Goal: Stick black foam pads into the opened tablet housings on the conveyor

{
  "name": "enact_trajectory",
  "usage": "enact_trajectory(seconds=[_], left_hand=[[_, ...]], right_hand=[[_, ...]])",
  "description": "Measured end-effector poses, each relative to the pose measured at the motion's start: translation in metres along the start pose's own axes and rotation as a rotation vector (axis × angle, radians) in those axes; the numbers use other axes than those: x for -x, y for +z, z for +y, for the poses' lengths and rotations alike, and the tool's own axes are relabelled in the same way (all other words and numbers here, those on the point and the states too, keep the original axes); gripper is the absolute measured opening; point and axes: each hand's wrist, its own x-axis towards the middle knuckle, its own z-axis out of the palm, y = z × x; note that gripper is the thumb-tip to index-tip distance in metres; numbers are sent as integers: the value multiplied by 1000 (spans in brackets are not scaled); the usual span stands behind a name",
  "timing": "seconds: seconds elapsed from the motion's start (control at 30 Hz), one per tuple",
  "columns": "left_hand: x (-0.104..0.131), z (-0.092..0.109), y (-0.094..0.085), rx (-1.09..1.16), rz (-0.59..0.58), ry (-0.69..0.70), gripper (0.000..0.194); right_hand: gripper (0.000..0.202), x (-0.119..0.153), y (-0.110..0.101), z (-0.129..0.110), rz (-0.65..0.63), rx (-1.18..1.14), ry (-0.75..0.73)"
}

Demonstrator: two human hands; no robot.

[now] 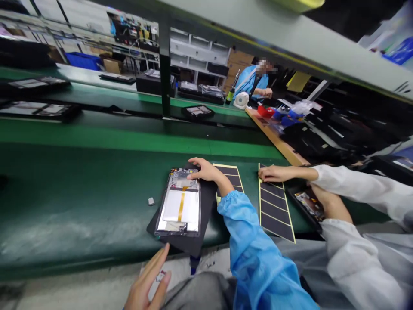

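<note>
An opened tablet [190, 206] lies on a black mat [206, 215], its circuit board at the far end and a silvery battery with a yellow-orange tape strip in the middle. My right hand [204, 170], below a blue sleeve, rests over the tablet's far right corner with thumb and fingers spread. My left hand [151, 280] is near the bottom, just off the table's front edge, fingers extended and holding nothing. A small grey-white block [151, 201] sits on the green table left of the tablet. Right of the mat lies a sheet of black labels [230, 172], partly behind my right arm.
At the right, a co-worker's hands [274, 173] in white sleeves touch another label sheet [277, 206] and a second device [309, 204]. Beyond the green table [80, 172], more devices [197, 111] lie on the line. Another person [251, 82] in blue is behind.
</note>
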Motion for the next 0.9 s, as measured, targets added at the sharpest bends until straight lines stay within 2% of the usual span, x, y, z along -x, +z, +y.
enact_trajectory(seconds=[0.07, 0.13, 0.2, 0.3, 0.37, 0.43, 0.5, 0.57, 0.63, 0.7, 0.73, 0.83, 0.9], left_hand=[[-24, -2, -27, -112, 61, 150, 32], [-66, 4, -59, -269, 207, 171, 33], [-113, 10, -87, -508, 125, 216, 44], [-163, 8, -108, -592, -41, 241, 42], [-173, 2, -112, -614, -93, 226, 36], [-168, -2, -114, -636, -111, 203, 36], [-155, 4, -113, -635, -75, 181, 31], [-141, 23, -105, -606, 13, 174, 25], [-130, 50, -86, -555, 111, 213, 21], [-121, 76, -60, -498, 141, 323, 20], [-118, 86, -47, -471, 121, 377, 19], [-114, 102, -18, -355, 108, 478, 25], [-116, 101, -13, -259, 112, 515, 24]], right_hand=[[67, 5, 12, 1, 10, 13, -18], [66, 15, 16, -3, 64, 32, -32], [63, 31, 15, -10, 133, 46, -40], [53, 73, 9, -21, 187, 42, -59], [45, 107, 7, -26, 220, 6, -109], [35, 138, 10, -33, 305, -71, -121], [24, 161, 19, -40, 355, -162, -53], [16, 175, 35, -48, 273, -258, 59], [15, 181, 54, -54, 114, -383, 162], [18, 182, 69, -57, 11, -557, 234], [20, 182, 74, -57, -3, -646, 260], [22, 184, 73, -48, 17, -806, 311], [23, 189, 61, -37, 62, -792, 336]])
